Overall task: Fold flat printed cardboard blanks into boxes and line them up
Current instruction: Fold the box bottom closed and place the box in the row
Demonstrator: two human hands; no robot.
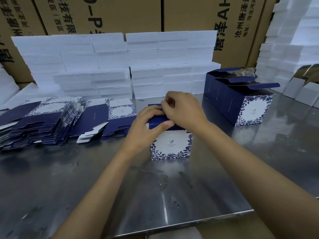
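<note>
Steel, scuffed and shiny, is the surface (103, 195) nearest me, and I work in the middle of it so both arms can reach over the box. The box (170, 145) stands upright at about twelve o'clock from my chest, floral white face toward me, so I can see whether the top is closing square. My left hand (146, 125) is curled over the navy top, thumb pressed along the near edge, gripping it steady. My right hand (181, 109) comes in from two o'clock, fingers bent and pinching the top flap at the far edge; I judge I am tucking it shut, though the flap itself is mostly hidden under my fingers. At ten o'clock lie the flat blanks (51, 121), fanned in loose stacks within easy reach for the next one. At two o'clock the finished boxes (241, 104) stand in a row, touching, lids up. Behind them rise white foam blocks (112, 66), then brown cartons (120, 12).
</note>
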